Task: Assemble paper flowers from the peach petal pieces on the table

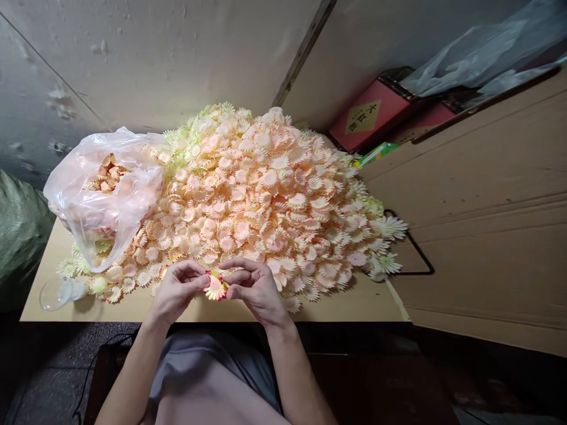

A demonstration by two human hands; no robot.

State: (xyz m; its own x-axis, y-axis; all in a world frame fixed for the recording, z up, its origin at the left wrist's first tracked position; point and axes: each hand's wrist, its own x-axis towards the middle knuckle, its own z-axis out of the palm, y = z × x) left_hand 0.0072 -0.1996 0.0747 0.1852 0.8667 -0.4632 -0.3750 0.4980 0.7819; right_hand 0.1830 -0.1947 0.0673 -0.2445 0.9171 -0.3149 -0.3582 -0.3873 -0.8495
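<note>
Between my two hands, near the table's front edge, is a small artificial flower piece point(215, 288), yellow with red-pink tips. My left hand point(179, 289) pinches its left side between thumb and fingers. On the other side my right hand point(257, 289) closes on it with thumb and forefinger, the other fingers bent. Just beyond both hands rises a big heap of flower pieces point(266, 200), pale pink and cream with toothed edges, greener at the top and right. Part of the held piece is hidden by my fingertips.
A translucent plastic bag point(110, 206) with redder petal pieces stands on the left. Near the front left corner a clear plastic cup point(57, 294) lies tipped over. A cardboard sheet point(487, 224) borders the right, red boxes point(367, 115) behind it. The wooden table point(133, 311) ends before my lap.
</note>
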